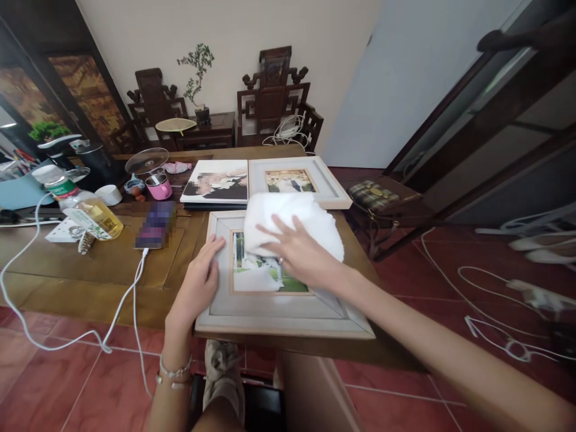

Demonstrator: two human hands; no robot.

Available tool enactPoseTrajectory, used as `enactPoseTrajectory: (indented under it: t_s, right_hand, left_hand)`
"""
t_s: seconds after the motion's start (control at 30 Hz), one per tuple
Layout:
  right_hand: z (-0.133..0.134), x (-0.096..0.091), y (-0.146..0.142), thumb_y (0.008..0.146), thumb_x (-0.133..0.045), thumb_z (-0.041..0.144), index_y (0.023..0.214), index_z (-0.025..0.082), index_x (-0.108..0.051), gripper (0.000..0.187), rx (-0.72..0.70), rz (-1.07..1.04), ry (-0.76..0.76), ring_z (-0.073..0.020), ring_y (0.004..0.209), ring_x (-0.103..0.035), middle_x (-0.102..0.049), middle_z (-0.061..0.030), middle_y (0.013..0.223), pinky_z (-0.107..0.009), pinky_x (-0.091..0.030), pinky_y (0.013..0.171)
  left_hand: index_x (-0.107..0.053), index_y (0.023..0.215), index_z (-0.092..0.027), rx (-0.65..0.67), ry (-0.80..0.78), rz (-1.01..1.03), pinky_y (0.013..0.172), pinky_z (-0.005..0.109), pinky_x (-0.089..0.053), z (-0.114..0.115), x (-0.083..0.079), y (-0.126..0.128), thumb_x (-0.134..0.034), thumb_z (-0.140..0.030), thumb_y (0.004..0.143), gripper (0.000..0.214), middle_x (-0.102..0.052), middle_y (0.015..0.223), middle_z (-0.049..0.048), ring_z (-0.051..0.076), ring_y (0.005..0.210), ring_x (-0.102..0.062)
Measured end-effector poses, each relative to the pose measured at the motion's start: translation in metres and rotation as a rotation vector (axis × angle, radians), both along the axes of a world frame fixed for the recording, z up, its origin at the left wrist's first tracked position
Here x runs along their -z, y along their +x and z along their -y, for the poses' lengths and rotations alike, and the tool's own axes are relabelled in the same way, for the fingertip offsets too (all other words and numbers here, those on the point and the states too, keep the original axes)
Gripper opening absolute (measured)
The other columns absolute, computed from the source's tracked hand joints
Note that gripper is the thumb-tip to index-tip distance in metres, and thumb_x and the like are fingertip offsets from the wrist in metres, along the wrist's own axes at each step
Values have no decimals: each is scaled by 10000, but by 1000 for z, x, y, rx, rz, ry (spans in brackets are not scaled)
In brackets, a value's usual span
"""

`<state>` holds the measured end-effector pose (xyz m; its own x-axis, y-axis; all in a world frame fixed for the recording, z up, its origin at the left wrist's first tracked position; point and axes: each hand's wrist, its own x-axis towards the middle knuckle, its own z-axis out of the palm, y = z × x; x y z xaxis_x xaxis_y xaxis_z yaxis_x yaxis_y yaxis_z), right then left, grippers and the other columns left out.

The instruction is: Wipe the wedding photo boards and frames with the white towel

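Observation:
A pale picture frame (279,315) with a photo behind its pane lies flat at the table's near edge. My left hand (194,285) rests on the left side of this frame, fingers stretched out and steadying nothing else. A thick white cloth (315,225) covers the frame's upper right part. On top of the cloth my right hand (297,249) lies flat with its fingers spread, pressing on it. The cloth and hand hide part of the photo. Behind it lie a second pale frame (330,180) and a photo panel (220,195) beside it.
At the left stand an oil-coloured bottle (101,210), a pink mug (159,187) and a phone (155,225) on a white charging cable (135,282). Dark carved chairs (273,90) and a potted plant (201,114) are behind. A plaid bag (373,197) sits right of the table.

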<state>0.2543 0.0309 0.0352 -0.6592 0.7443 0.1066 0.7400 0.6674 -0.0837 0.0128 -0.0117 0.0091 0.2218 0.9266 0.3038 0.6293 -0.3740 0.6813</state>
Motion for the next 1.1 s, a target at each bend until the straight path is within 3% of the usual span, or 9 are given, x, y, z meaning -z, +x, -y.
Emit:
enactPoseTrajectory:
  t_s: [0.2,0.33,0.4,0.5,0.67,0.77,0.83,0.93,1.1]
  right_hand:
    - [99,-27,-1,624,-444,-55,1294,297,-587,770,-199,-17,-325,-365,1426,-168,-302,-18,1540,-692,-197,1096]
    - [127,-38,-6,637,-525,17,1200,307,-653,646,-360,-15,-431,-405,1403,-227,-330,-25,1527,-719,-204,1066]
    - [124,-31,-9,626,-528,7,1213,303,-645,667,-335,-39,-386,-399,1408,-219,-335,-42,1530,-723,-185,1064]
    - [102,-13,-7,625,-477,-55,1270,296,-601,744,-183,-76,-240,-336,1428,-200,-333,-64,1538,-671,-187,1099]
    - [25,-1,1,733,-478,-27,1329,201,-545,642,7,-32,37,-340,1419,-251,-377,-112,1515,-622,-207,1129]
    - [-20,-4,-2,770,-447,-17,1375,181,-488,638,94,-10,100,-365,1433,-194,-327,-112,1539,-670,-205,1105]
    - [-35,-5,-7,796,-431,-3,1391,176,-470,623,88,-2,98,-386,1440,-138,-309,-108,1547,-705,-188,1089]
    - [-27,-5,-18,778,-436,-21,1363,180,-511,623,11,30,20,-412,1437,-100,-295,-102,1552,-739,-161,1072]
    - [46,-13,-28,706,-497,-25,1323,259,-561,682,-140,76,-191,-421,1420,-178,-355,-64,1527,-737,-215,1058]
  left_hand:
    - [-499,1338,-121,-13,12,-2,1199,412,-238,0,1,0,-370,-138,925,433,-444,1483,143,185,1434,-317]
    - [-496,1342,-154,-9,14,-4,1198,416,-242,0,1,0,-366,-134,930,432,-459,1478,113,176,1431,-322]
    - [-493,1345,-175,-6,12,-4,1197,423,-243,0,1,0,-365,-134,932,434,-463,1476,98,175,1431,-323]
    - [-493,1346,-178,-1,7,-3,1197,435,-240,0,1,0,-365,-137,933,435,-463,1476,100,181,1434,-318]
    - [-495,1346,-202,10,22,9,1193,458,-245,0,2,-1,-370,-138,931,438,-454,1482,98,190,1435,-314]
    - [-490,1351,-193,10,18,4,1194,455,-245,0,1,-1,-368,-139,933,438,-453,1483,102,193,1435,-316]
    - [-480,1362,-187,-2,6,2,1195,453,-243,1,1,-1,-372,-147,935,442,-441,1492,105,199,1434,-318]
    - [-467,1373,-181,-16,3,0,1194,452,-246,1,1,0,-380,-155,933,449,-427,1500,111,208,1431,-324]
    - [-472,1367,-149,-12,12,-6,1196,429,-243,0,2,0,-372,-151,933,446,-437,1491,130,198,1430,-326]
